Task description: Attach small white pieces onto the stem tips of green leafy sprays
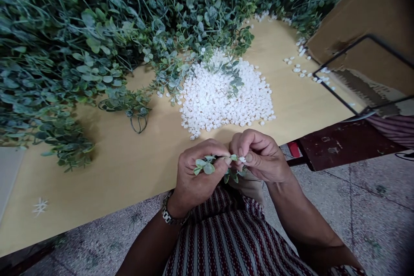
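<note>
1. At the near edge of the pale yellow table point(129, 155), in front of the person's lap, both hands meet over a small green sprig point(208, 168).
2. The left hand point(200, 177), with a metal-banded watch point(167, 212) at its wrist, grips the sprig, pinching it between thumb and forefinger.
3. The sprig's long axis runs roughly crosswise, left to right, parallel to the person's front; its rounded leaves fan out at the left, and its narrow end points to the right hand point(263, 155).
4. Thumb and forefinger of the right hand close on a small white bead point(242, 159) at that narrow end; whether the bead is fitted onto the stem cannot be told.
5. More leaves hang below the meeting fingers; the hands partly hide how they join the sprig.
6. Beyond the hands lies a broad pile of white beads point(223, 103), with a leafy piece point(236, 81) on top.
7. Behind the pile, green foliage point(97, 30) is heaped along the far side.
8. To the right, a black wire frame point(368, 36) stands before a tilted cardboard piece point(371, 13), near scattered beads.
</note>
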The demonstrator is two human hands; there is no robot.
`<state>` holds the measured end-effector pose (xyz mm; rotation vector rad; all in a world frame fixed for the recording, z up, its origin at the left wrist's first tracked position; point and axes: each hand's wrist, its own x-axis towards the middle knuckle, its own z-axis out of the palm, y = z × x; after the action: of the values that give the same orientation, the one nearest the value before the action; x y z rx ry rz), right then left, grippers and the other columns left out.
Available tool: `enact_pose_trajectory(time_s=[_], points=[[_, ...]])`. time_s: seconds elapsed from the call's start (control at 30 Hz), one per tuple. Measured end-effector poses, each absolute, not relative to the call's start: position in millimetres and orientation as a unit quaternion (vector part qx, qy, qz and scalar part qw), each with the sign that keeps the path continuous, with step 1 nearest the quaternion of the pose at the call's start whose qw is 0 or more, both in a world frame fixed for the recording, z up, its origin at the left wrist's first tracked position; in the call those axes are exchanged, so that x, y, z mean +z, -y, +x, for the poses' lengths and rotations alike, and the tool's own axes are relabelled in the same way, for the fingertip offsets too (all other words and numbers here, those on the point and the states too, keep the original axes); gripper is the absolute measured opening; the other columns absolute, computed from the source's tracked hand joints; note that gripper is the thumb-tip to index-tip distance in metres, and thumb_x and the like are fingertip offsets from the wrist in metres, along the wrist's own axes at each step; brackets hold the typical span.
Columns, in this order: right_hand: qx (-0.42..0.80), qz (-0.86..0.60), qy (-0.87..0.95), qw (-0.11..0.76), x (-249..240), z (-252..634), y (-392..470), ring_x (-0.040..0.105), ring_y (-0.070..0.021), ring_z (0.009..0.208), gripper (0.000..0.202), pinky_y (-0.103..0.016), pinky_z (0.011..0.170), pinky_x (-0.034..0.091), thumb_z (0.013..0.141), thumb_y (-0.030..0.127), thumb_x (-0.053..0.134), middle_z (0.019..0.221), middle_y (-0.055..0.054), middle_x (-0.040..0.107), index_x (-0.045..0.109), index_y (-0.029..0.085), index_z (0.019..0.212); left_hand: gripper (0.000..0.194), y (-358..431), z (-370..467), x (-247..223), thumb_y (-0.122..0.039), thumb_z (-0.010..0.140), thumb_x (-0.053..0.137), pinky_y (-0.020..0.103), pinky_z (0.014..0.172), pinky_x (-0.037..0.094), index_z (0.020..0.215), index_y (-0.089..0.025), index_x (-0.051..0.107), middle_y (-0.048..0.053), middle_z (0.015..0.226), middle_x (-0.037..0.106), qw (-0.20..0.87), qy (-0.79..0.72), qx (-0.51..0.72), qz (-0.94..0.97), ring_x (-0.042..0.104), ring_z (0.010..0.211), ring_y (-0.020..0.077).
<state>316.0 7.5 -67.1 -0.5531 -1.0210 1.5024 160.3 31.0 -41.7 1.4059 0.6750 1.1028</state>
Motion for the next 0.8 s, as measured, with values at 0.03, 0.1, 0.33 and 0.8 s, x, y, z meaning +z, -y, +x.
enact_pose_trajectory(time_s=[0.03, 0.1, 0.33, 0.8], points=[[0.638, -0.242, 0.440, 0.584, -67.0, 315.6, -7.2, 0.055, -0.0073, 0.057, 0.002, -0.020, 0.051, 0.042, 0.081, 0.016, 0.062, 0.072, 0.000, 0.058, 0.060, 0.017, 0.082, 0.013, -30.8, 160.3, -41.8, -0.004, 0.074, 0.060, 0.024, 0.059, 0.048, 0.072, -0.016, 0.066, 0.001, 0.066, 0.063, 0.570, -0.288, 0.473, 0.607, 0.058, 0.062, 0.0111], [0.628, -0.250, 0.444, 0.589, -66.8, 314.8, -6.6, 0.054, -0.0074, 0.057, 0.002, -0.021, 0.051, 0.041, 0.081, 0.016, 0.062, 0.071, 0.000, 0.057, 0.060, 0.017, 0.082, 0.014, -30.3, 160.0, -42.1, -0.004, 0.074, 0.060, 0.024, 0.058, 0.048, 0.072, -0.016, 0.066, 0.001, 0.067, 0.063, 0.557, -0.286, 0.476, 0.617, 0.058, 0.062, 0.0109], [0.602, -0.287, 0.454, 0.591, -66.4, 313.5, -5.0, 0.051, -0.0082, 0.056, 0.005, -0.023, 0.051, 0.038, 0.080, 0.020, 0.063, 0.068, 0.001, 0.056, 0.060, 0.017, 0.080, 0.014, -28.3, 157.6, -45.7, -0.004, 0.073, 0.059, 0.025, 0.061, 0.048, 0.074, -0.017, 0.064, 0.001, 0.069, 0.062, 0.503, -0.288, 0.481, 0.658, 0.057, 0.064, 0.0118], [0.554, -0.315, 0.505, 0.583, -59.2, 312.7, -4.7, 0.048, -0.0096, 0.058, 0.003, -0.024, 0.053, 0.039, 0.081, 0.018, 0.061, 0.065, 0.000, 0.054, 0.062, 0.017, 0.079, 0.015, -26.6, 154.4, -44.5, -0.004, 0.074, 0.057, 0.026, 0.063, 0.049, 0.081, -0.016, 0.063, 0.004, 0.074, 0.062, 0.458, -0.270, 0.484, 0.695, 0.059, 0.069, 0.0138]])
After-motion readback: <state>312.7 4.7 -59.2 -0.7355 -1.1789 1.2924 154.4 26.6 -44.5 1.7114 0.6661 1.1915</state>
